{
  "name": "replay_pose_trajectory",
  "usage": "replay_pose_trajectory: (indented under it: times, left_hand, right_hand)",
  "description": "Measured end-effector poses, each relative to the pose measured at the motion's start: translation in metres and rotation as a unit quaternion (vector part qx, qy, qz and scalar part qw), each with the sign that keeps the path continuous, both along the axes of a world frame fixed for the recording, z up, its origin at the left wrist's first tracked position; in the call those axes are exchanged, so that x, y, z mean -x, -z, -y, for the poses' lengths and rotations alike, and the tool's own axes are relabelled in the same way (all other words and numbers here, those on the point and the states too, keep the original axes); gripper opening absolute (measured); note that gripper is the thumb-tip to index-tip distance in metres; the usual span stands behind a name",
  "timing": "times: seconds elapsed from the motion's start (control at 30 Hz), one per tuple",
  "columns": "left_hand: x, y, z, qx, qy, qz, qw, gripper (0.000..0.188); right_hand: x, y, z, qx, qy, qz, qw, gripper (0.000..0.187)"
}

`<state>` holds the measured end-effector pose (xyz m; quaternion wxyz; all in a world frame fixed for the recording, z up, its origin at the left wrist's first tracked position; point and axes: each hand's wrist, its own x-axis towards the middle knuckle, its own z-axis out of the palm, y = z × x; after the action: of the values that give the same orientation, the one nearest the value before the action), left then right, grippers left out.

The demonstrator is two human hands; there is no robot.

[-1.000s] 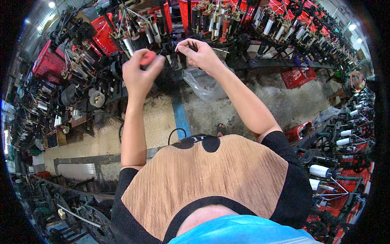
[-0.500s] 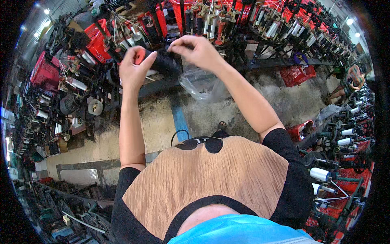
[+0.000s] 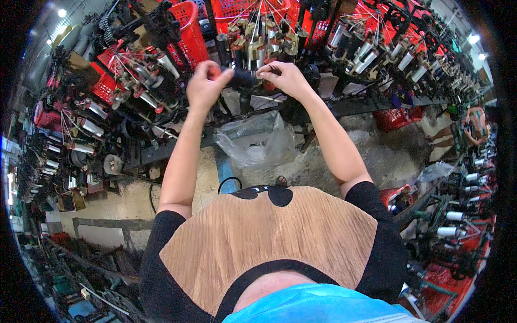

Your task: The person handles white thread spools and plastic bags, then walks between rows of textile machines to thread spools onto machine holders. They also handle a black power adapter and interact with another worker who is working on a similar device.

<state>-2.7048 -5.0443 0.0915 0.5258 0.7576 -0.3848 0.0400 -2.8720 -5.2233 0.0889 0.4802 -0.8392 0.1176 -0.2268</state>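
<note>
Red round piece [image 3: 214,71]: in the left hand [image 3: 204,89] — fingers and thumb closed around it.
Right hand [image 3: 289,79]: fingertips bent toward the thumb; whether they pinch anything, cannot tell.
Dark cylindrical thing [image 3: 244,80]: between the two hands.
Clear crumpled plastic bag [image 3: 258,142]: below the hands.
Red perforated plastic basket [image 3: 189,33]: beyond the left hand.

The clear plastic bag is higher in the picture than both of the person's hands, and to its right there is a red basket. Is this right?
The height is wrong: in the head view, the clear plastic bag is lower than both the left hand and the right hand. A red basket is indeed to its right.
</note>
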Motion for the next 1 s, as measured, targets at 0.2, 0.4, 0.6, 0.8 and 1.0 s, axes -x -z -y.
replay_pose_trajectory:
  times: [0.2, 0.4, 0.6, 0.8, 1.0]
  left_hand:
    - [0.045, 0.045, 0.100, 0.102, 0.141, -0.369, 0.913, 0.037]
    - [0.036, 0.037, 0.180, 0.050, 0.065, 0.199, 0.977, 0.044]
    - [0.002, -0.025, 0.156, 0.221, -0.027, 0.245, 0.944, 0.026]
    - [0.026, -0.012, 0.106, 0.295, -0.106, 0.320, 0.894, 0.029]
    - [0.031, 0.003, 0.079, 0.362, -0.201, 0.152, 0.898, 0.025]
  right_hand:
    - [0.029, 0.019, 0.067, -0.394, -0.045, 0.053, 0.917, 0.023]
    - [0.050, 0.040, 0.100, -0.361, 0.168, 0.116, 0.910, 0.028]
    - [0.013, 0.017, 0.100, -0.392, 0.240, 0.280, 0.843, 0.031]
    - [-0.025, -0.016, 0.089, -0.048, 0.207, 0.261, 0.942, 0.045]
    - [-0.031, -0.033, 0.091, -0.041, 0.212, 0.208, 0.954, 0.045]
